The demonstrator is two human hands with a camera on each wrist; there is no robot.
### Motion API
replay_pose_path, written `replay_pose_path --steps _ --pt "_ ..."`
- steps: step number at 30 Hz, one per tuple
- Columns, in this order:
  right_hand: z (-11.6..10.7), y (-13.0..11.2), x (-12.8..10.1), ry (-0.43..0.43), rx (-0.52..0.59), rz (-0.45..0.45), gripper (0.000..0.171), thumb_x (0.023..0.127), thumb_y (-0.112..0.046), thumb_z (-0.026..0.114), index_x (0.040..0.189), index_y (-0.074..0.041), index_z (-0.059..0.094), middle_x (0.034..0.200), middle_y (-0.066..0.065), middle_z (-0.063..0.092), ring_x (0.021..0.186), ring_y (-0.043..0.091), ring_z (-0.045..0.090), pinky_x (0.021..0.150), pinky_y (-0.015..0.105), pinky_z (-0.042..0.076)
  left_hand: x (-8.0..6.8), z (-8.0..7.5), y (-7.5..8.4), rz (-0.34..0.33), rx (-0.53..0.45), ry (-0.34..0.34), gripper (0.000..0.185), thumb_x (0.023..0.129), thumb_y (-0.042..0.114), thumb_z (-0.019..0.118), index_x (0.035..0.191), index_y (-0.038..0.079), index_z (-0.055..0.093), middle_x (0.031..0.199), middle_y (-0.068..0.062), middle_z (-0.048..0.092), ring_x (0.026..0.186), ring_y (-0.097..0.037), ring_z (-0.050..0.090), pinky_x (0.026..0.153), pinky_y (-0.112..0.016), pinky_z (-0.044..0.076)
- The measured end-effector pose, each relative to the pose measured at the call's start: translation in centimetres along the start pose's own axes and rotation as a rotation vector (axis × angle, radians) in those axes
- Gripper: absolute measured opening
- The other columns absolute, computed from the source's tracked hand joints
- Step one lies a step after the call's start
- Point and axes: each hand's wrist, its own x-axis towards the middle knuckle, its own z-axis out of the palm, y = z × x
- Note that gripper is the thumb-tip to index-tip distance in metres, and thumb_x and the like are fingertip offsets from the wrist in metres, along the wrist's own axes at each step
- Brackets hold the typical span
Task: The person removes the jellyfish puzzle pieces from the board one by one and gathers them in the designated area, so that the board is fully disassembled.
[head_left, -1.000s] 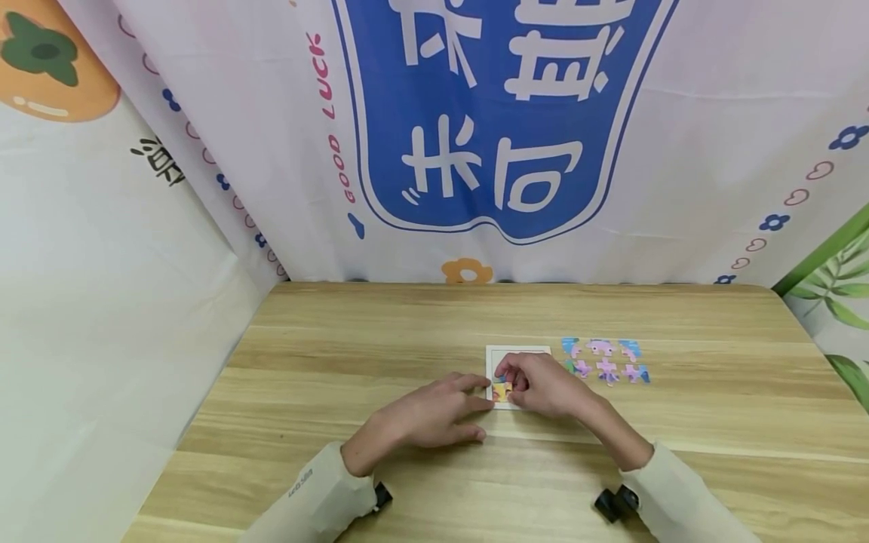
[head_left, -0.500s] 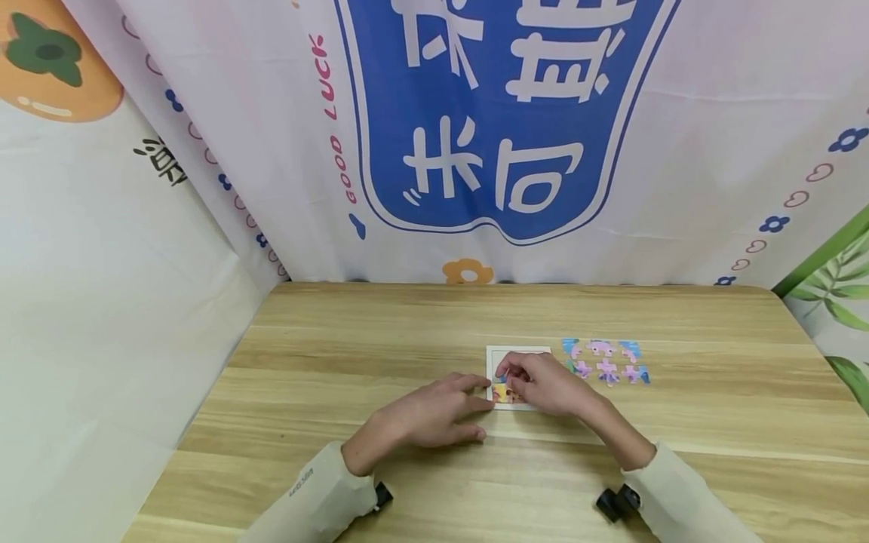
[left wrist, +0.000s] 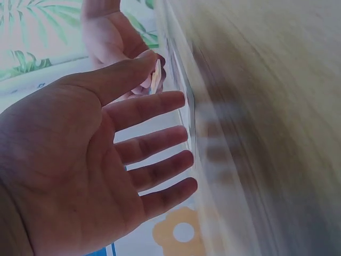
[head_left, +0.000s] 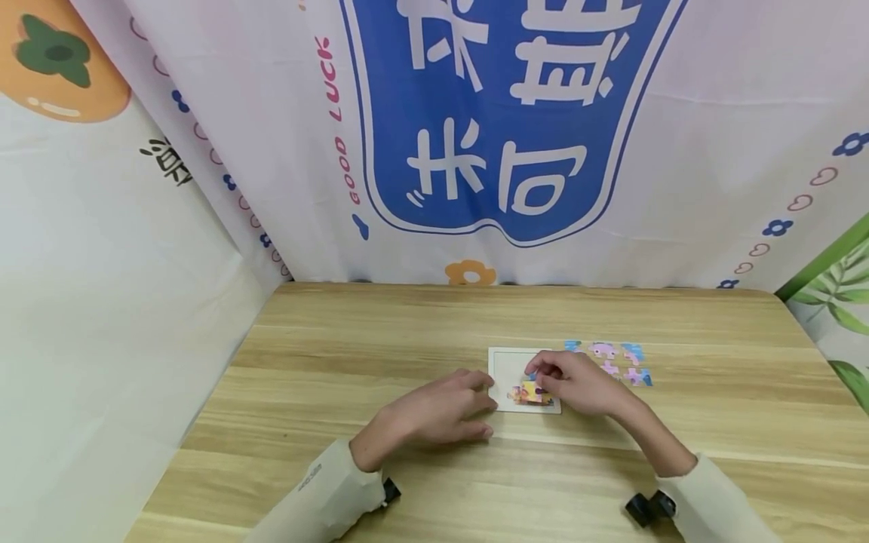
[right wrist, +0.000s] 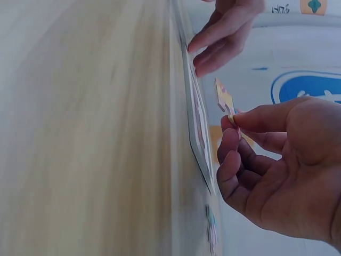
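Observation:
A white puzzle tray (head_left: 501, 369) lies on the wooden table. My left hand (head_left: 451, 407) is beside it, its straight, spread fingertips at the tray's left edge; the left wrist view shows this palm (left wrist: 69, 149) holding nothing. My right hand (head_left: 580, 381) is over the tray's right part. Between thumb and index finger it pinches a yellow puzzle piece (right wrist: 225, 96), raised off the tray in the right wrist view. In the head view the yellow part (head_left: 529, 391) looks like joined pieces, but the fingers hide some of it. Whether other pieces lie beneath, I cannot tell.
Several pink and blue puzzle pieces (head_left: 604, 351) lie in rows right of the tray, partly behind the right hand. A printed curtain (head_left: 421, 249) hangs along the table's far edge. Black wrist cameras (head_left: 650, 509) sit under the sleeves.
My right hand has moved right, carrying the yellow piece from the tray's lower left corner and lifting it. The left hand stays at the tray's edge. The head view has shifted slightly.

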Motion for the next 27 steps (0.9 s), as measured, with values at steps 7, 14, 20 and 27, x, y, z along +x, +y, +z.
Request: replay_pose_path --steps 7,14,20,27 --pt "-1.6 1.1 -1.6 0.04 -0.046 0.014 0.017 0.109 -0.01 0.06 0.118 -0.008 0.073 0.1 0.0 0.069 0.085 0.012 0.057 0.075 0.025 0.051 0.8 -0.2 0.4 0.028 0.028 0.034 0.045 0.108 0.045 0.064 0.145 0.02 0.069 0.164 -0.007 0.05 0.151 -0.025 0.048 0.125 -0.04 0.044" --pt "-2.6 2.1 -3.0 0.077 -0.071 0.01 0.015 0.107 -0.01 0.064 0.116 -0.01 0.076 0.099 -0.002 0.069 0.084 0.007 0.054 0.073 0.023 0.049 1.9 -0.7 1.2 0.029 0.021 0.014 0.047 0.108 0.046 0.063 0.149 0.023 0.066 0.167 -0.005 0.048 0.154 -0.025 0.047 0.127 -0.041 0.042" --pt "-3.2 2.8 -4.1 0.093 -0.062 0.01 0.014 0.106 -0.009 0.066 0.114 -0.011 0.076 0.099 -0.002 0.066 0.086 0.006 0.052 0.073 0.022 0.048 2.9 -0.9 1.9 0.048 0.027 0.001 0.047 0.108 0.045 0.063 0.15 0.024 0.065 0.167 -0.005 0.047 0.154 -0.024 0.047 0.129 -0.04 0.039" --pt "-3.5 3.4 -4.6 0.069 -0.051 0.031 0.013 0.106 -0.009 0.065 0.115 -0.009 0.075 0.099 -0.001 0.066 0.086 0.006 0.051 0.073 0.022 0.047 3.9 -0.9 2.6 0.037 -0.01 -0.038 0.048 0.108 0.044 0.064 0.152 0.024 0.063 0.17 -0.004 0.044 0.157 -0.024 0.043 0.133 -0.043 0.032"
